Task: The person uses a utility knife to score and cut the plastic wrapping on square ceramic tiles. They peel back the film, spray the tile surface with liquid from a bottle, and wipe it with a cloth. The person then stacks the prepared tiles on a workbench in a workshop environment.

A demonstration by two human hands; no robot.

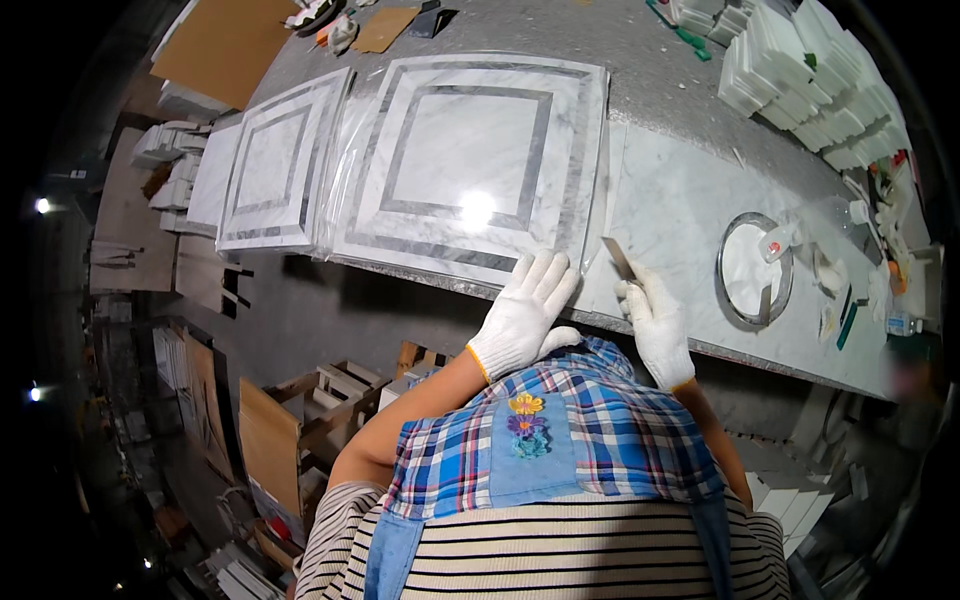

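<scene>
My left hand (525,312), in a white knit glove with a yellow cuff, lies with fingers stretched out at the near right corner of a large marble panel (465,145). The panel is white with grey square bands inlaid. My right hand (657,318), gloved the same way, is closed around a flat metal blade (617,259), which looks like a putty knife. Its tip points up and left, near the panel's right edge. A pale marble slab (672,215) lies to the right. The part of the blade inside the right hand is hidden.
A round metal dish (787,290) with white paste stands on the right, a bottle across its rim. Stacked white pieces (800,80) are at the far right. Left is a second banded panel (275,165). Cardboard (225,45) sits at the far left; crates (335,410) stand below the bench.
</scene>
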